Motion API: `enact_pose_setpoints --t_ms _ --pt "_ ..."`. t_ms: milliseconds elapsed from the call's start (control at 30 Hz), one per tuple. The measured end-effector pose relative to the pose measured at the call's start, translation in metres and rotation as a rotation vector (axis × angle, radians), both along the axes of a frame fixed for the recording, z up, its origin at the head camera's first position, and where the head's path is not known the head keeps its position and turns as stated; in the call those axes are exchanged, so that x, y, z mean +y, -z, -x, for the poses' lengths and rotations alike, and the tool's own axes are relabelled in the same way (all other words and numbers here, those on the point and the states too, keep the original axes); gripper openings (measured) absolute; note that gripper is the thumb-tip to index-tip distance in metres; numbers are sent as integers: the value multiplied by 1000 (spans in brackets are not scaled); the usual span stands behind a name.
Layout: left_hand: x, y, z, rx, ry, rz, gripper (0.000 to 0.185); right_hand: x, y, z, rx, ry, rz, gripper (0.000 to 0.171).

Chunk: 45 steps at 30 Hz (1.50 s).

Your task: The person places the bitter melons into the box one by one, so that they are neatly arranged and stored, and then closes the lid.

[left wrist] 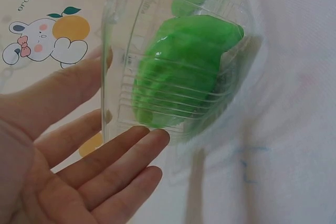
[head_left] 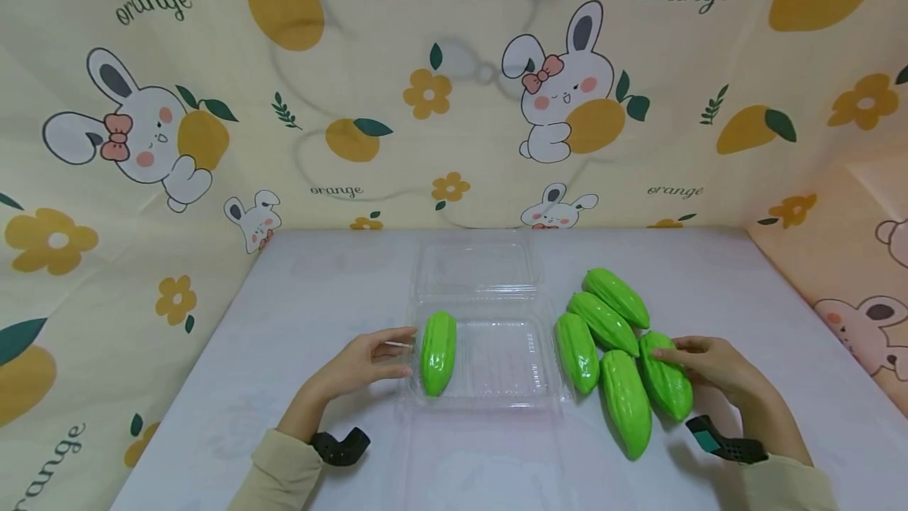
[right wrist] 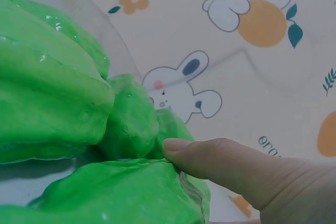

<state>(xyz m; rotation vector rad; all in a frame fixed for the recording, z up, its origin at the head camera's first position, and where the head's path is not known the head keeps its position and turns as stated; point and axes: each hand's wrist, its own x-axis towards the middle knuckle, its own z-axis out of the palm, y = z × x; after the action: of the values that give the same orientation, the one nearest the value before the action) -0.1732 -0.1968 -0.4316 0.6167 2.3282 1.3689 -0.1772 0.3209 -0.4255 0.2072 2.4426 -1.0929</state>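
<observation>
A clear plastic clamshell box [head_left: 499, 402] lies opened out on the table, with one green ridged gourd [head_left: 438, 354] along the left side of its tray. My left hand [head_left: 360, 363] is beside that side wall, fingers loosely extended and fingertips at the plastic; the left wrist view shows the gourd [left wrist: 178, 69] through it. To the right of the box, my right hand [head_left: 718, 367] grips another green gourd [head_left: 665, 385], thumb on its upper side. Its other fingers are mostly hidden in the right wrist view, where the thumb [right wrist: 210, 156] shows against the gourd [right wrist: 121, 192].
Several more green gourds lie close together right of the box, among them a front one [head_left: 627, 408] and a back one [head_left: 615, 296]. A clear flap [head_left: 475, 262] extends behind the tray. A printed cloth [head_left: 454, 85] with rabbits and oranges stands behind the white table [head_left: 305, 290].
</observation>
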Motion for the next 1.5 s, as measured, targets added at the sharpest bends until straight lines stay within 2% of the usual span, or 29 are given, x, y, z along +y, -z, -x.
enact_pose_setpoints --t_ms 567,900,1500 --pt "-1 0 -1 2 9 -16 67 7 -2 -2 4 -24 11 85" --pt "0 -1 -1 -4 2 -19 67 11 -5 0 -41 -10 -7 90" --pt "1 -2 -1 -1 7 -27 68 12 -12 -4 29 -40 -6 83"
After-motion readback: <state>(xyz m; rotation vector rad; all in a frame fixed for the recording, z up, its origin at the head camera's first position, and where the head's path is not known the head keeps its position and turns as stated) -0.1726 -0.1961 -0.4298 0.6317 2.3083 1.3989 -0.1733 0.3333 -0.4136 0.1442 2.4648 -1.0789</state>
